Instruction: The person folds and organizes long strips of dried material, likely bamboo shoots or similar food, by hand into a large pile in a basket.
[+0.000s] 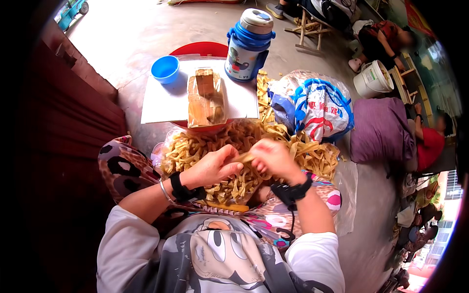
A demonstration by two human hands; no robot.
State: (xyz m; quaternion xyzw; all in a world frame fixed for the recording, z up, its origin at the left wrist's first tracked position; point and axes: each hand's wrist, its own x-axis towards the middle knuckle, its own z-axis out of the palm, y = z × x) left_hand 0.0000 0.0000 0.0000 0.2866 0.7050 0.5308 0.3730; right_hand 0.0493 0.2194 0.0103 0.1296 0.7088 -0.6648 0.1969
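Observation:
Over a heap of tan, ribbon-like strips (312, 158) in my lap, I hold one flat tan strip (245, 158) stretched between my hands. My left hand (212, 167) has its thumb and fingers closing on the strip's left end. Curled fingers of my right hand (274, 158) grip the other end, slightly smeared by motion. The heap lies on clear plastic, right beneath both hands. Just beyond it, a clear-wrapped brown bundle (205, 105) stands on a white board (161, 105).
On the board are a blue cup (165, 69) and a blue-and-white flask (248, 46); a red round surface (202, 49) shows underneath. A printed plastic bag (320, 105) sits at right, near a purple cushion (378, 129) and a white bucket (373, 80). Other people sit farther right.

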